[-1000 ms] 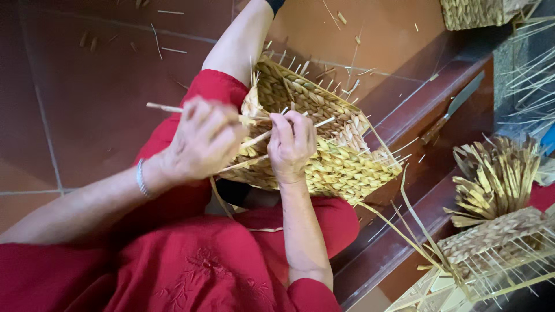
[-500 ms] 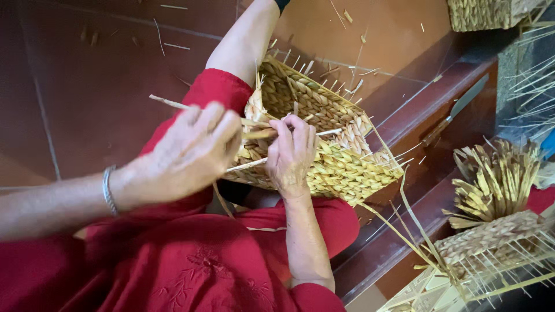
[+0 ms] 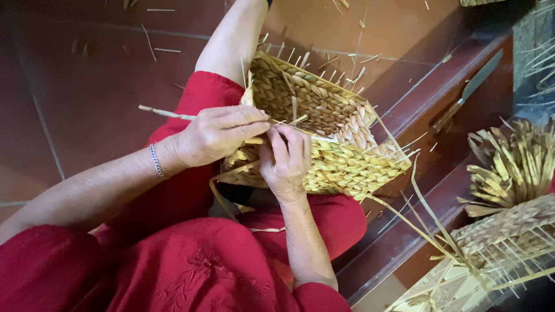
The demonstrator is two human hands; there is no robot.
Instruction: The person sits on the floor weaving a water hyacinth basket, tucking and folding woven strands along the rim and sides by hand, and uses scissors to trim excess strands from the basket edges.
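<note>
Since the earlier frame the left hand (image 3: 217,136) has slid right, closer to the basket (image 3: 324,133), w/ its forearm now lying flatter across the lap; the right hand (image 3: 286,162) has barely shifted.

Left hand's fingers are closed, pinching a thin straw strand (image 3: 165,112) that sticks out to the left past the knuckles; the pinch likely keeps the strand taut for threading into the weave. Right hand is curled over the basket's near rim, fingertips pressed into the braid right beside the left hand — prob. steadying the spot being worked & holding a gap in the plait.

Basket is half-woven, tilted on its side on the person's red-clad lap, mouth facing far/left, loose ends poking up along the far rim. Propped on the thigh like that, the working edge sits up close to both hands.

Right of the lap runs a dark wooden step (image 3: 428,115) w/ a knife (image 3: 468,89) on it, well apart from the hands. Far right: a straw bundle (image 3: 511,167) & another unfinished woven piece (image 3: 503,231), near it. Straw scraps dot the tiled floor (image 3: 87,86).
</note>
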